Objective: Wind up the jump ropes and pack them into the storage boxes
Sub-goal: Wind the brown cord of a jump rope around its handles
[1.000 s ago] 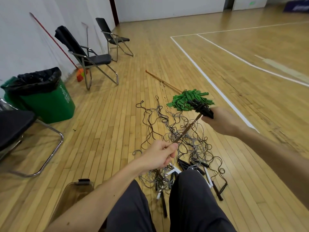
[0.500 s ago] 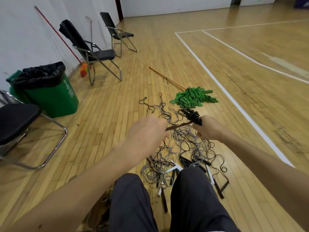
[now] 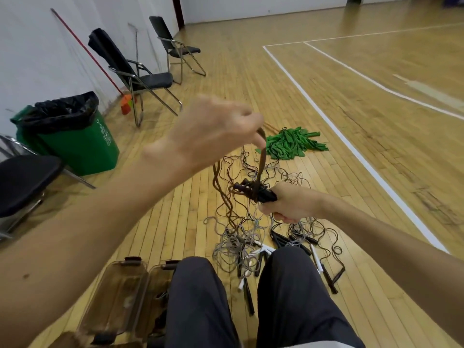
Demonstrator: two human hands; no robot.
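Note:
My right hand [image 3: 291,204] grips the black handles [image 3: 253,190] of a jump rope, held level above the floor. My left hand [image 3: 211,131] is raised above them and pinches the brown rope [image 3: 261,159], which runs down to the handles and loops round them. Its loose end hangs to a tangled pile of jump ropes [image 3: 253,234] with black and white handles on the floor between my knees. Two clear brown storage boxes [image 3: 120,295] stand by my left leg.
A green mop head [image 3: 291,144] with a wooden stick lies beyond the pile. A green bin [image 3: 75,144] with a black bag stands at left, folding chairs [image 3: 148,79] along the wall, another chair [image 3: 22,182] close at left. White court lines cross the floor at right.
My left hand has risen from low near my knee to above the handles, carrying the rope up and over them. My right hand with the handles came lower and nearer.

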